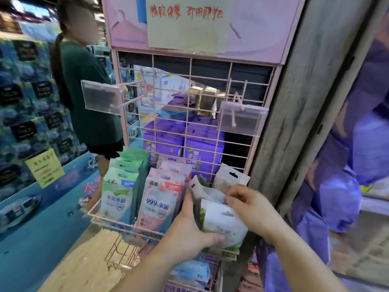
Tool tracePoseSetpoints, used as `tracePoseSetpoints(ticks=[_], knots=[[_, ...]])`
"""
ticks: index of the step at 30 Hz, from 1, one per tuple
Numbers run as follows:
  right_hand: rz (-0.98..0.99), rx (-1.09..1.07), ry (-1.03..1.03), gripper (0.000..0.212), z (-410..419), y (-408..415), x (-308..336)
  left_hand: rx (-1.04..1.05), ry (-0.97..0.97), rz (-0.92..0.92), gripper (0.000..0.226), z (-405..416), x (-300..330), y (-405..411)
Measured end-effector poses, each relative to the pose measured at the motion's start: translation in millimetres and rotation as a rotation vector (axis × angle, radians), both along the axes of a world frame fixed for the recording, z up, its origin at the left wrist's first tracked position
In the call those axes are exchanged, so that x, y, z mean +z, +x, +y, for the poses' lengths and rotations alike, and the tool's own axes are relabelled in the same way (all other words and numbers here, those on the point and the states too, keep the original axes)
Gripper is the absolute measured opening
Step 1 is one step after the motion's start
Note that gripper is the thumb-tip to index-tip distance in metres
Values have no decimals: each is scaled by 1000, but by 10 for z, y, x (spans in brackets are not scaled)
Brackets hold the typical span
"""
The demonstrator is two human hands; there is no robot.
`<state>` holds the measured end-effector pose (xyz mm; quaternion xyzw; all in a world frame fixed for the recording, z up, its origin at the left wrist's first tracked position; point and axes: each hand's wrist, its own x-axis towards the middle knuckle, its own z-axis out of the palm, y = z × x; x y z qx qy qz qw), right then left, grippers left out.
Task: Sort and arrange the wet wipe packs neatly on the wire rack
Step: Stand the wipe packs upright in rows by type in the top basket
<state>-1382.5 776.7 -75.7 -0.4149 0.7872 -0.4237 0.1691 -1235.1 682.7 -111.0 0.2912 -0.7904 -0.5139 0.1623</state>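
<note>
A shop aisle is framing the pink wire rack (pixel 109 223); low centre-right, the left hand (pixel 189 226) is clasping a white wet wipe pack (pixel 223 226) while the right hand (pixel 250 207) is pinching its top. Soft, light, probably slippery film: gripping the stiffer sealed edges looks safest

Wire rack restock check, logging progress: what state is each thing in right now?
green packs: upright, rowed at basket's left.
pink packs: upright, rowed in the middle.
white packs: jumbled, leaning, at the right.
left hand: gripping front white pack.
right hand: pinching a pack's top.
price tag holders: empty.
hooks: bare.
</note>
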Motion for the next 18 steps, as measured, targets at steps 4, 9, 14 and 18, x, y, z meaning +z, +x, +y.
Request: tracePoseSetpoints(ticks=[4, 9, 14, 18], knots=[[-165, 88, 58, 11, 32, -56, -12, -65, 43, 51, 129, -33, 39, -69], [-280, 129, -30, 19, 5, -61, -50, -73, 121, 120, 128, -125, -81, -62], [-429, 34, -354, 50, 17, -95, -208, -21, 184, 163, 131, -170, -112, -57], [-776, -36, -616, 22, 46, -121, -327, -2, 275, 192, 122, -151, -113, -36]])
